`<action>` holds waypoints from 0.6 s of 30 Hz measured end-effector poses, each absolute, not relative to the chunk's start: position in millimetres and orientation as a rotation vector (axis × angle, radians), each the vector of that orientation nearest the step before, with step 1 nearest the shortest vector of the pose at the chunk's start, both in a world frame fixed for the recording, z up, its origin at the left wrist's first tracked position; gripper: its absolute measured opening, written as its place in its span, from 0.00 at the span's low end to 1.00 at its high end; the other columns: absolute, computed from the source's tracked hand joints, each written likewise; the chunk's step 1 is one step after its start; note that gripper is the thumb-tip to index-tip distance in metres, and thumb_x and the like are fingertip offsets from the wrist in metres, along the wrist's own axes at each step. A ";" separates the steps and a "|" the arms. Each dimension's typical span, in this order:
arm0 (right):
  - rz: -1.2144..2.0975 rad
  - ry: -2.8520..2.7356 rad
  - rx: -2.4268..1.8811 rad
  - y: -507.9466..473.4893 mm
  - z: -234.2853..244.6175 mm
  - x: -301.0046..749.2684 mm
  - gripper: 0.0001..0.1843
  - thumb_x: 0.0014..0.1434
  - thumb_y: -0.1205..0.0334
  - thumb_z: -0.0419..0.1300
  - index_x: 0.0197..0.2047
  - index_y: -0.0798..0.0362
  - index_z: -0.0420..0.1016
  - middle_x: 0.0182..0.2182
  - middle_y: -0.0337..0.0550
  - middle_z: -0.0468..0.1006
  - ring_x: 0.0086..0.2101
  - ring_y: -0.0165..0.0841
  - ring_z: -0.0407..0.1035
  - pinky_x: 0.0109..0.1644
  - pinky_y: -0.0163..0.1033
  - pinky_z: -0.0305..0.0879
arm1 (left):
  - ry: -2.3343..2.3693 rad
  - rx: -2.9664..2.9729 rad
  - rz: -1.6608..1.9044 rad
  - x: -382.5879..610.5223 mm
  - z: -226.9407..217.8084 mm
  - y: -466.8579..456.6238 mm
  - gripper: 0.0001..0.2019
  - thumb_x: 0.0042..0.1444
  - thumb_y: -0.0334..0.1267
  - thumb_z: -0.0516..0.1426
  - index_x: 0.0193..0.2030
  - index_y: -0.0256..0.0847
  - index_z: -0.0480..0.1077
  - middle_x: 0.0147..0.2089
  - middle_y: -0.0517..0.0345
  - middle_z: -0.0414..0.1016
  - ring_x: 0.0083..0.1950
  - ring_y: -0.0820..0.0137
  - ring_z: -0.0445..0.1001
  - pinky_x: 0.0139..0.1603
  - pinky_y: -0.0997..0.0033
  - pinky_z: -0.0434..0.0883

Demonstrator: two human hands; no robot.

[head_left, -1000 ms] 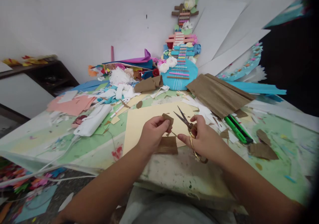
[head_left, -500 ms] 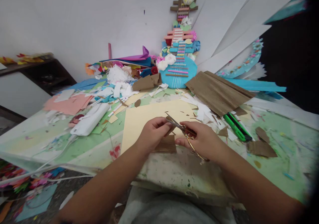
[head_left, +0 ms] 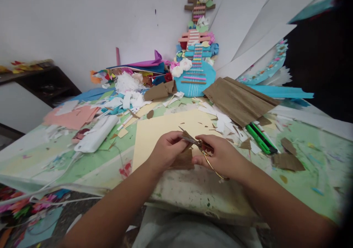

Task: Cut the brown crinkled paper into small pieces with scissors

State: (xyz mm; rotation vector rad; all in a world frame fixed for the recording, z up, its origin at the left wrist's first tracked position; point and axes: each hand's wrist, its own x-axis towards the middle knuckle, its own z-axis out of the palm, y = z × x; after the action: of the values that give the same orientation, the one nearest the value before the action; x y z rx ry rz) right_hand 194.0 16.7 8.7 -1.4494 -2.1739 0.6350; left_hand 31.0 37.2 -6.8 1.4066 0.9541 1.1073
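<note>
Scissors (head_left: 196, 142) have swung down. A second ago the blades stood open and pointed up, clear of the paper; now they lie nearly level, drawn together, with their tips in the brown paper piece (head_left: 187, 135). Hands have closed the gap between them too. Reading: a cut is under way, not being lined up.

Left hand (head_left: 165, 150): grip pinched shut on the brown paper piece, thumb on top, holding it just above the surface (head_left: 198, 194). Right hand (head_left: 224, 156): grip closed about the scissors' handles, with the gold loop hanging below the palm. A larger brown flap (head_left: 184, 162) sits under the blades; whether it is joined to the held piece, cannot tell.

Position: the work is at the near middle of the surface, over the lower corner of the cream sheet (head_left: 154, 130).

Edges: the near edge of the surface runs just below both hands, and the forearms overhang it. The brown flap lies close to that edge.

Room:
- Ahead: the cream sheet is flat and mostly bare, with a few small offcuts.
- Right: green utility knife (head_left: 259, 137) near; brown scraps (head_left: 286, 160) further out; brown crepe sheet (head_left: 237, 99) behind.
- Left: white plastic device (head_left: 95, 137) and pink sheet (head_left: 71, 115), well apart from the left hand.
- Back: heaped coloured paper and a paper guitar (head_left: 196, 77) against the wall, well clear.
</note>
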 end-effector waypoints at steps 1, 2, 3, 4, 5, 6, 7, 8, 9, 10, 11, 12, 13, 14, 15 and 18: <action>0.635 -2.179 -1.445 16.7 8.7 194.0 0.15 0.42 0.50 0.59 0.29 0.52 0.64 0.22 0.36 0.64 0.24 0.28 0.55 0.25 0.33 0.48 | 0.945 1.413 1.105 31.0 -6.0 37.1 0.04 0.44 0.32 0.55 0.24 0.38 0.71 0.20 0.64 0.66 0.23 0.79 0.61 0.26 0.78 0.59; 0.627 -2.179 -1.445 16.7 8.7 193.9 0.15 0.43 0.50 0.59 0.28 0.52 0.64 0.22 0.36 0.63 0.23 0.28 0.55 0.24 0.32 0.47 | 0.940 1.418 1.107 31.0 -5.3 37.0 0.05 0.44 0.31 0.55 0.22 0.38 0.71 0.19 0.64 0.65 0.22 0.79 0.61 0.26 0.78 0.59; 0.616 -2.177 -1.449 16.7 8.7 193.9 0.15 0.43 0.49 0.58 0.28 0.52 0.64 0.21 0.36 0.63 0.23 0.27 0.55 0.24 0.32 0.47 | 0.940 1.418 1.111 31.1 -4.8 37.0 0.05 0.43 0.31 0.55 0.22 0.38 0.70 0.18 0.64 0.65 0.22 0.79 0.60 0.26 0.78 0.59; 0.609 -2.174 -1.453 16.7 8.7 193.8 0.15 0.43 0.49 0.58 0.28 0.52 0.64 0.21 0.35 0.63 0.23 0.27 0.54 0.24 0.32 0.47 | 0.944 1.413 1.113 31.1 -4.6 37.0 0.05 0.43 0.31 0.55 0.21 0.38 0.70 0.18 0.64 0.65 0.22 0.79 0.60 0.26 0.78 0.59; 0.608 -2.171 -1.455 16.6 8.7 193.6 0.15 0.43 0.49 0.58 0.28 0.52 0.64 0.21 0.35 0.63 0.22 0.27 0.54 0.24 0.32 0.47 | 0.949 1.402 1.115 31.1 -4.6 37.1 0.04 0.43 0.31 0.55 0.21 0.37 0.70 0.18 0.64 0.64 0.22 0.79 0.60 0.25 0.77 0.59; 0.615 -2.170 -1.453 16.6 8.8 193.4 0.15 0.44 0.49 0.58 0.27 0.52 0.64 0.20 0.35 0.63 0.22 0.27 0.54 0.24 0.32 0.46 | 0.952 1.386 1.119 31.1 -5.0 37.2 0.04 0.43 0.31 0.55 0.22 0.38 0.70 0.18 0.64 0.64 0.22 0.78 0.60 0.25 0.77 0.59; 0.625 -2.169 -1.448 16.5 8.8 193.2 0.15 0.44 0.49 0.58 0.26 0.52 0.64 0.20 0.35 0.62 0.22 0.27 0.54 0.24 0.32 0.46 | 0.952 1.372 1.121 31.1 -5.4 37.3 0.03 0.43 0.31 0.55 0.22 0.38 0.70 0.18 0.64 0.65 0.22 0.78 0.60 0.25 0.77 0.59; 0.636 -2.169 -1.442 16.4 9.0 193.0 0.15 0.44 0.48 0.57 0.25 0.52 0.63 0.19 0.35 0.62 0.22 0.27 0.53 0.23 0.32 0.46 | 0.949 1.363 1.125 31.0 -5.9 37.4 0.03 0.43 0.32 0.55 0.22 0.38 0.70 0.19 0.64 0.65 0.22 0.78 0.60 0.24 0.77 0.58; 0.647 -2.169 -1.437 16.3 9.1 192.8 0.15 0.44 0.48 0.57 0.25 0.52 0.63 0.19 0.34 0.62 0.21 0.26 0.53 0.23 0.32 0.46 | 0.942 1.358 1.129 31.0 -6.4 37.5 0.03 0.43 0.32 0.55 0.22 0.38 0.70 0.19 0.64 0.65 0.22 0.78 0.60 0.24 0.77 0.58; 0.652 -2.169 -1.435 16.2 9.2 192.6 0.16 0.44 0.47 0.57 0.24 0.52 0.62 0.19 0.34 0.61 0.21 0.26 0.53 0.23 0.32 0.46 | 0.936 1.361 1.134 30.9 -6.7 37.5 0.04 0.43 0.32 0.55 0.21 0.38 0.69 0.19 0.64 0.64 0.22 0.78 0.60 0.24 0.77 0.58; 0.651 -2.170 -1.436 16.1 9.3 192.4 0.16 0.44 0.47 0.57 0.23 0.52 0.62 0.18 0.34 0.61 0.21 0.26 0.52 0.23 0.32 0.45 | 0.934 1.369 1.137 30.8 -6.7 37.5 0.04 0.43 0.32 0.55 0.21 0.38 0.69 0.19 0.64 0.64 0.22 0.78 0.59 0.24 0.77 0.58; 0.645 -2.172 -1.441 16.1 9.3 192.2 0.17 0.44 0.46 0.57 0.22 0.52 0.61 0.18 0.34 0.61 0.21 0.26 0.52 0.23 0.32 0.45 | 0.937 1.380 1.137 30.8 -6.6 37.6 0.04 0.43 0.32 0.55 0.20 0.38 0.68 0.18 0.64 0.63 0.22 0.78 0.59 0.24 0.77 0.58; 0.631 -2.173 -1.447 16.2 9.1 192.2 0.18 0.44 0.46 0.57 0.21 0.52 0.60 0.18 0.34 0.60 0.21 0.26 0.52 0.23 0.32 0.45 | 0.941 1.390 1.137 30.7 -6.3 37.6 0.05 0.43 0.32 0.55 0.20 0.37 0.68 0.18 0.64 0.63 0.22 0.78 0.59 0.24 0.77 0.58; 0.616 -2.174 -1.451 16.3 8.9 192.2 0.18 0.44 0.45 0.56 0.21 0.52 0.59 0.17 0.34 0.60 0.21 0.26 0.52 0.23 0.32 0.45 | 0.946 1.397 1.137 30.5 -6.0 37.7 0.05 0.43 0.32 0.55 0.19 0.37 0.68 0.18 0.64 0.62 0.22 0.78 0.59 0.24 0.77 0.58; 0.599 -2.176 -1.452 16.4 8.5 192.2 0.19 0.44 0.45 0.56 0.20 0.52 0.59 0.17 0.34 0.60 0.20 0.26 0.52 0.23 0.32 0.44 | 0.951 1.400 1.135 30.2 -5.8 37.9 0.05 0.43 0.32 0.55 0.19 0.37 0.67 0.18 0.64 0.62 0.22 0.77 0.59 0.25 0.76 0.58; 0.566 -2.179 -1.452 17.4 6.8 192.9 0.20 0.43 0.43 0.56 0.19 0.52 0.59 0.16 0.33 0.59 0.20 0.26 0.52 0.23 0.32 0.43 | 0.950 1.382 1.124 28.6 -6.3 38.9 0.06 0.42 0.34 0.56 0.18 0.37 0.66 0.17 0.64 0.62 0.22 0.77 0.59 0.26 0.75 0.58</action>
State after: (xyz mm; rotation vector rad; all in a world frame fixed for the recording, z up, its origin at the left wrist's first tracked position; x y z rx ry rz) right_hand 192.9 17.4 6.8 -1.4520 -2.1793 0.5657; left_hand 28.6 38.9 -6.3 1.3824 0.9498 1.1240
